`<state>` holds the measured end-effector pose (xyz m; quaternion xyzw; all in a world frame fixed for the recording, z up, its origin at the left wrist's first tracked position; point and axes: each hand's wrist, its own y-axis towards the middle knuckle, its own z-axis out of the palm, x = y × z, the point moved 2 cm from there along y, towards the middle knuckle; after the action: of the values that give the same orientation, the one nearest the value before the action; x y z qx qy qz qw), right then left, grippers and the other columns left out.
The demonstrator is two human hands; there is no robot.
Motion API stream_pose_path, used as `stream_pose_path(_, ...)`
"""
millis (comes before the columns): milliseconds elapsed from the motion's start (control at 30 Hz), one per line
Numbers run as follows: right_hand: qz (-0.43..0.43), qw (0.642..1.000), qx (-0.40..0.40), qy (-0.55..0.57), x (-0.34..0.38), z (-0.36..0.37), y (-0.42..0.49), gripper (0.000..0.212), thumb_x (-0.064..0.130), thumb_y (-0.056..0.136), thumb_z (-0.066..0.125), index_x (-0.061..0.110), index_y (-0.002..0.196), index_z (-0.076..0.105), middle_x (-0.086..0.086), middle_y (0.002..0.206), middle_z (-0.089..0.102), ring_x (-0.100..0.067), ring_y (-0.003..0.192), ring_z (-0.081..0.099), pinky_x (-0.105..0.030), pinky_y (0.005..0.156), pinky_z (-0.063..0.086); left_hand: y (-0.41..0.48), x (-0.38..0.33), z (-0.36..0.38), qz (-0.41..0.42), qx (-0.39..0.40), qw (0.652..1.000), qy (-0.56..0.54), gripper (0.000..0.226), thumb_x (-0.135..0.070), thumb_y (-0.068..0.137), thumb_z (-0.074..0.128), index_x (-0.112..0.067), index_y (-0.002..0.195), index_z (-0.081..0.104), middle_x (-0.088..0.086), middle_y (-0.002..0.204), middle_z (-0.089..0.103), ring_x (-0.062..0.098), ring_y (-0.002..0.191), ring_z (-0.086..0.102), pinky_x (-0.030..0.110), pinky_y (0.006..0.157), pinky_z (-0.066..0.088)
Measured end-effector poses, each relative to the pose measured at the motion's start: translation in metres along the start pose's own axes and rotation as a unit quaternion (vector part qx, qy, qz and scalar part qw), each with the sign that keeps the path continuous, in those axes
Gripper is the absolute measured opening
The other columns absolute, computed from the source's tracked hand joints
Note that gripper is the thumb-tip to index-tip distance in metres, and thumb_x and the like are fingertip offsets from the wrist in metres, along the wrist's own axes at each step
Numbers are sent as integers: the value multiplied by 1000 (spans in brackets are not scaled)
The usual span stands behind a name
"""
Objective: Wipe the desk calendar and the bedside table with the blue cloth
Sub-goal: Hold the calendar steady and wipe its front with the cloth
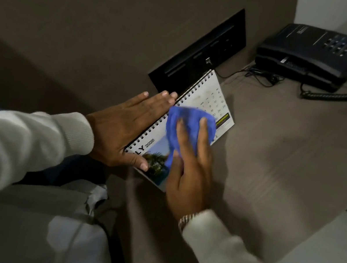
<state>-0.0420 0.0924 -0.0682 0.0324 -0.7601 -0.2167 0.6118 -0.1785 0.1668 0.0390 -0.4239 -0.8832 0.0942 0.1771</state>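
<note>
Right now the desk calendar (207, 105) stands on the brown bedside table (279, 154), its spiral-bound top edge running along the side nearest the dark wall panel. Its open page shows a date grid at the far end and a palm-tree photo with "2026" printed at the near end. The left hand (121, 131) lies flat and open against the calendar's back, fingers stretched along the spiral binding and thumb hooked over the near corner of the page, steadying it rather than gripping. The right hand (189, 169) presses the crumpled blue cloth (187, 124) onto the calendar's front face, roughly mid-page; its fingers are spread over the cloth, pinning it to the paper, and the hand is blurred. A metal watch (187, 220) shows at that wrist, and both arms wear pale knit sleeves. Behind the calendar, a black panel (205, 51) is set into the wall, just beside the binding. Well beyond the calendar, at the table's far end, sits a black desk telephone (316, 52) with its coiled cord (327, 93) trailing across the tabletop.
</note>
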Motion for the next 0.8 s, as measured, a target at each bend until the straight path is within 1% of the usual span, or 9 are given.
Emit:
stream_pose_path(67,19,999,-29,2,-6,-6,39,55,9,94,41,30,144,32,-9,160,13,-22,147,14,-39,118,26,0,1,0,-4,6,1000,-3,116,-84,78,32,-9,153,-13,10,164,-10,21,154,-10,36,125,-4)
stream_pose_path(133,49,998,-37,-5,-13,-11,64,55,11,92,38,27,144,34,-11,160,17,-29,144,23,-45,113,32,0,1,0,-12,16,1000,-4,118,-85,77,34,-9,154,-13,10,165,-9,19,154,-9,39,125,-2)
stream_pose_path(267,103,994,11,-33,-27,-13,36,59,7,91,45,28,144,33,-9,159,18,-34,139,32,-43,109,38,-2,1,0,-19,23,1000,7,119,-86,77,33,-8,154,-13,11,166,-10,19,154,-10,40,125,0)
stream_pose_path(367,96,994,46,11,-22,-11,-2,62,10,94,46,46,141,28,6,160,11,-19,141,28,-35,107,37,-1,-1,0,-17,24,1000,8,118,-86,77,31,-10,153,-16,10,165,-11,20,154,-9,42,125,3)
stream_pose_path(467,65,993,6,94,-3,-7,13,61,16,95,41,59,134,21,17,156,10,-4,142,16,-35,113,33,-1,-1,1,-18,19,1000,1,117,-85,77,34,-11,153,-17,9,165,-11,17,154,-11,36,125,-3)
stream_pose_path(533,83,989,-35,114,-3,-7,39,59,12,93,42,47,138,28,7,159,16,-9,144,17,-36,115,31,0,0,1,-19,24,1000,1,118,-85,77,34,-12,153,-18,8,165,-13,14,153,-14,30,124,-8)
stream_pose_path(600,157,984,-33,81,-16,-9,56,59,7,92,44,36,142,33,0,160,17,-20,145,20,-45,114,34,-1,0,0,-22,31,999,3,119,-86,76,33,-13,152,-21,8,164,-15,15,153,-15,31,124,-6)
stream_pose_path(700,259,966,2,12,-27,-14,41,60,10,94,46,37,144,29,-1,161,16,-26,144,22,-46,114,33,-1,-1,0,-16,32,999,5,118,-85,77,32,-9,153,-17,11,165,-12,20,154,-10,39,124,0)
stream_pose_path(800,238,970,26,53,-13,-5,5,62,10,92,47,41,142,30,1,160,16,-25,142,29,-42,109,41,-1,0,1,-14,25,1000,3,118,-84,77,34,-7,153,-15,13,165,-9,20,154,-9,41,124,2)
